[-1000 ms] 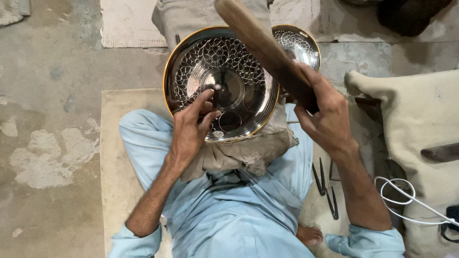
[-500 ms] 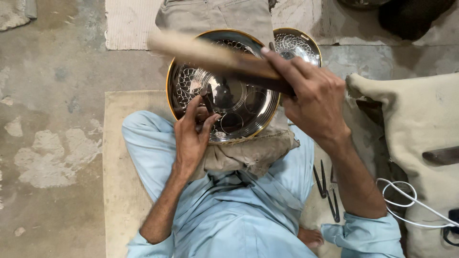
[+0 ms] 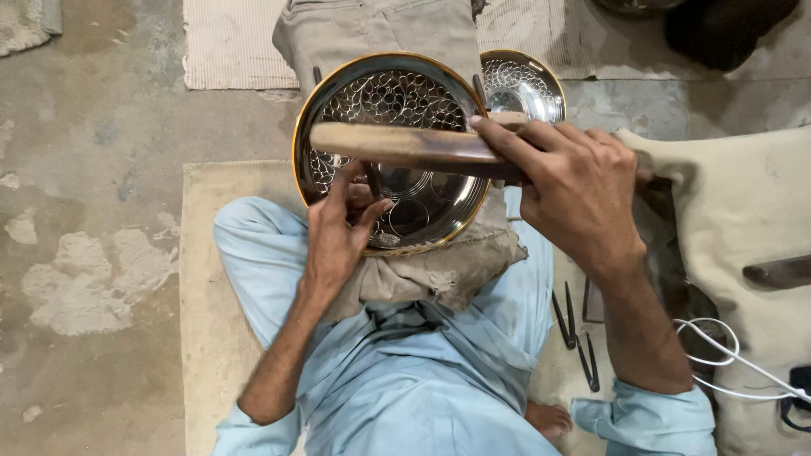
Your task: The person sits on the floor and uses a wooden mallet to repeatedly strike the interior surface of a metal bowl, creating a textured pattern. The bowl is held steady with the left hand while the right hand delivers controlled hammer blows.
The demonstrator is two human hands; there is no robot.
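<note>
A round engraved metal plate [image 3: 405, 93] with a gold rim rests on a cloth pad over my lap. My left hand [image 3: 338, 232] pinches a thin dark chisel [image 3: 372, 179] upright against the plate's lower left part. My right hand [image 3: 570, 186] grips a long wooden mallet [image 3: 397, 145], held level across the plate, its free end pointing left above the chisel.
A smaller engraved plate [image 3: 528, 80] lies behind the big one. A folded grey cloth [image 3: 380, 34] and a striped mat [image 3: 236, 42] lie beyond. Several dark metal tools [image 3: 574, 333] sit by my right thigh. A beige cushion [image 3: 735, 219] and white cable [image 3: 726, 363] are at the right.
The mallet has swung down from a raised, tilted pose to lie level over the plate near the chisel. My left hand stays on the chisel.
</note>
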